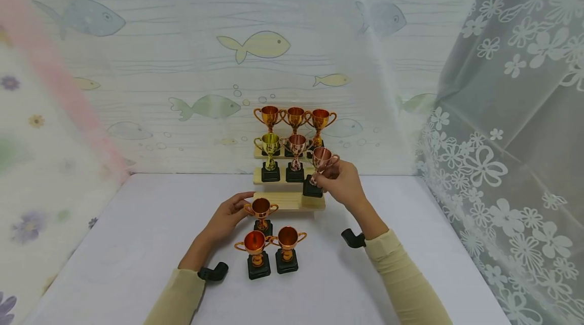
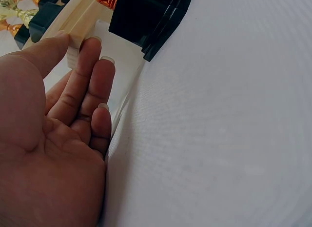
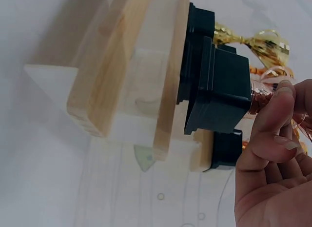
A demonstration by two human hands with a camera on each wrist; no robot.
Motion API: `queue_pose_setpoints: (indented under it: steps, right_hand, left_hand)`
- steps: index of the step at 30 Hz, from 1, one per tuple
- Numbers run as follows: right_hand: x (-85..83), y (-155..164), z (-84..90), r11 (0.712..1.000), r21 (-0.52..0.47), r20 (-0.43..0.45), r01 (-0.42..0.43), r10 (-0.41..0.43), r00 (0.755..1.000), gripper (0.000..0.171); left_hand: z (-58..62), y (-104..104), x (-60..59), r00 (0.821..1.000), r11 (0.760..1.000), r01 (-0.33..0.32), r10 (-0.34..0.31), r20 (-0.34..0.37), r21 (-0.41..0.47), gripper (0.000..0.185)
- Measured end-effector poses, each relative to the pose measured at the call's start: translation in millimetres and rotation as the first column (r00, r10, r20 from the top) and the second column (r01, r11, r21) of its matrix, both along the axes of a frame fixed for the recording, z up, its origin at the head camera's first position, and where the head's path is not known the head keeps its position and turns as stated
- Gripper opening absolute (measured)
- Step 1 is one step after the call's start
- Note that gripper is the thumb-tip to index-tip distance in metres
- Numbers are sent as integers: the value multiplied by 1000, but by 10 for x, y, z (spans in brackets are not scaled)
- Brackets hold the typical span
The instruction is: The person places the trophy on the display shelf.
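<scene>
My right hand [image 1: 345, 183] pinches the stem of a rose-gold trophy cup [image 1: 322, 158] between thumb and fingers. Its black base [image 3: 219, 90] is near the right end of the stand's middle step; whether they touch I cannot tell. A yellow-gold trophy [image 1: 270, 146] and another rose-gold trophy [image 1: 297, 147] stand on that step. At the left end of the wooden-stepped stand [image 1: 285, 201], my left hand [image 1: 225, 217] grips the lowest step, with the thumb [image 2: 48, 51] on its edge and fingers below. Just beside that hand stands a copper-orange trophy [image 1: 261, 208].
Three orange-gold trophies [image 1: 295, 118] line the top step at the back. Two more copper-orange trophies, one at left [image 1: 254, 244] and one at right [image 1: 288, 239], stand on the white table [image 1: 328, 284]. A fish-patterned curtain [image 1: 196, 61] hangs behind, a floral lace one [image 1: 515, 112] at right.
</scene>
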State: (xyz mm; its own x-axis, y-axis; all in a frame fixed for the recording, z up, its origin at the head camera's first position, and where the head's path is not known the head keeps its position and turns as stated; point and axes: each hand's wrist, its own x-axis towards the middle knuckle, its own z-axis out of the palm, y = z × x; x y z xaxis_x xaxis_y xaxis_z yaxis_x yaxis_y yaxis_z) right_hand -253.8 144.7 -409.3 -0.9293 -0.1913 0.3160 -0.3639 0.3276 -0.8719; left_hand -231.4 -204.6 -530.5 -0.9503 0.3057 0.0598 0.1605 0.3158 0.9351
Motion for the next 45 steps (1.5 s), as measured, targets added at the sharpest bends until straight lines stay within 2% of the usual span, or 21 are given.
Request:
queue_pose_setpoints:
  steps: [11, 23, 45]
  right_hand:
    - [-175, 28, 8, 998, 26, 0, 62, -62, 998, 7]
    - [-326, 16, -59, 994, 52, 1, 96, -96, 995, 9]
    - [-358, 17, -89, 995, 21, -16, 101, -101, 995, 26]
  left_hand:
    - [2, 2, 15, 1000, 1000, -3, 3, -10, -2, 51]
    - [-28, -3, -7, 1000, 1000, -3, 3, -7, 11, 51]
    - [-35, -3, -23, 1000, 1000, -3, 3, 1, 18, 53]
